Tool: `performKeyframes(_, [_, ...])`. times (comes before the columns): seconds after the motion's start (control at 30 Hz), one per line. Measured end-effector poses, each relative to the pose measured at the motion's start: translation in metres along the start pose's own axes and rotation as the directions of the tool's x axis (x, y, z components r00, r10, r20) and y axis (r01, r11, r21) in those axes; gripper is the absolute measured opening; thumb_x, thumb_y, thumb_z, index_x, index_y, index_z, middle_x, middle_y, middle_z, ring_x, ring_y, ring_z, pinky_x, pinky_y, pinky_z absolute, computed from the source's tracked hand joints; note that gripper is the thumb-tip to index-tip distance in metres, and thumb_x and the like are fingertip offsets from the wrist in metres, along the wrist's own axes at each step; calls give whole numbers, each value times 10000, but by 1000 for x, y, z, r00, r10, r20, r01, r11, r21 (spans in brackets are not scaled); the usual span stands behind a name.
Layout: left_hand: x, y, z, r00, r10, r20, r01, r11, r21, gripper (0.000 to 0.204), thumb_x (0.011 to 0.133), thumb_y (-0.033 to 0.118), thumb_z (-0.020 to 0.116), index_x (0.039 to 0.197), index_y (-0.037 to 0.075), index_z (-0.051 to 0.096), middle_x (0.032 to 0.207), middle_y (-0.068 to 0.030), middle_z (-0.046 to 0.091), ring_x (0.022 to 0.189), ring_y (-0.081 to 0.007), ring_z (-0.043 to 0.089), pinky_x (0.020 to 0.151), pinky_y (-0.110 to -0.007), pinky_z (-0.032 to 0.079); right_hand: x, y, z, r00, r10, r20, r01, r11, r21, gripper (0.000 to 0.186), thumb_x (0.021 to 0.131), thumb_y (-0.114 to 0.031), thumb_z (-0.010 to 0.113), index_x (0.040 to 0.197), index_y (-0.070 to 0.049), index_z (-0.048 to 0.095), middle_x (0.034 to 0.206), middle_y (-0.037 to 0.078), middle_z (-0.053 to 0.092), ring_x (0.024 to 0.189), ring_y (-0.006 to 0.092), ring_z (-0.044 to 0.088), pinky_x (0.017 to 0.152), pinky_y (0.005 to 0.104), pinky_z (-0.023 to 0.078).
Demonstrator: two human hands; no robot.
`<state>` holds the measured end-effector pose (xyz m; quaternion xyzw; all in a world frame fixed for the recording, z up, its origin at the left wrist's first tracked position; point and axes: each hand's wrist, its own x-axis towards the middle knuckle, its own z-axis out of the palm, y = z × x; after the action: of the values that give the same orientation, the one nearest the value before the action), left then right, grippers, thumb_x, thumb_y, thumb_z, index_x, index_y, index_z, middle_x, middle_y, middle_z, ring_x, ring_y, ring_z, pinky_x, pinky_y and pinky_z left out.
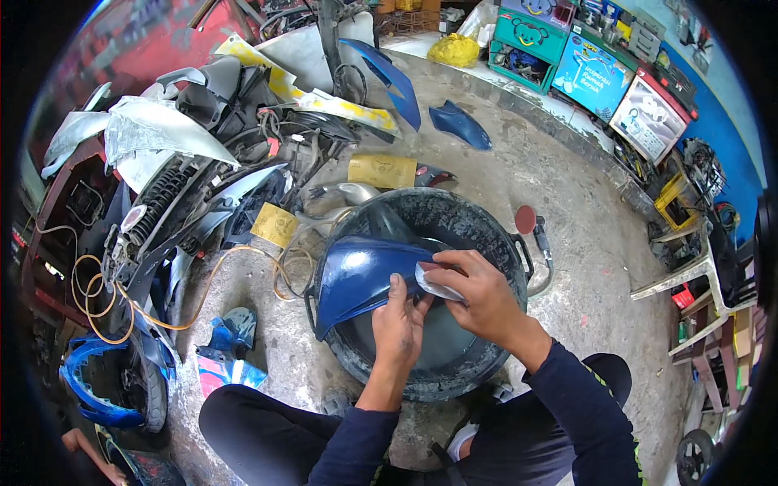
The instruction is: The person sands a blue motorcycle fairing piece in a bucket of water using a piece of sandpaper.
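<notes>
My left hand (399,320) grips the blue fairing panel (356,279) over the black basin (486,235) while my right hand (474,287) presses a sanding sheet (433,283) on its edge; most of the surface looks glossy, so sanding seems barely begun.

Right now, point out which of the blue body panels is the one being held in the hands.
It is the large curved blue panel over the black tub, gripped by the left hand and right hand. The other blue panels lie untouched on the concrete floor.
</notes>
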<state>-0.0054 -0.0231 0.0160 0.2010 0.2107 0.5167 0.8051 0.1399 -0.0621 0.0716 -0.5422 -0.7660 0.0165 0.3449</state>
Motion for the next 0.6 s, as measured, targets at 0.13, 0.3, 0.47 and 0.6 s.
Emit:
performKeyframes(0.13, [0,0,-4,1000,8,-11,-7,999,38,418,1108,325,408,1323,-17,512,1305,-149,602,1238,-274,586,1071,-465,491,-1,-1,1,999,-35,23,35,999,-27,453,718,37,664,1150,-94,688,1152,111,634,1078,316,617,901,437,527])
performKeyframes(0.3, [2,0,3,998,48,-31,-48,999,5,450,1113,342,378,1328,-35,497,1311,-173,598,1261,-282,574,1092,-452,476,-1,3,-2,998,-64,21,66,995,-74,417,730,25,664,1131,-84,692,1131,114,635,1029,315,621,868,437,526])
performKeyframes(0.47, [-1,-4,3,996,74,-59,-78,994,-70,426,1112,316,393,1325,-36,501,1311,-171,598,1257,-282,576,1108,-457,460,-10,3,9,994,101,-34,-103,993,-64,402,735,-9,683,1133,-72,694,1074,133,631,990,327,619,848,425,525])
performKeyframes(0.6, [-14,-8,9,988,143,-64,-139,989,57,350,1100,246,447,1315,-21,518,1270,-141,608,1200,-252,601,1061,-429,506,-10,-18,12,965,235,-114,-231,972,47,349,771,-81,731,1120,-64,719,1012,142,625,945,322,630,813,415,525])
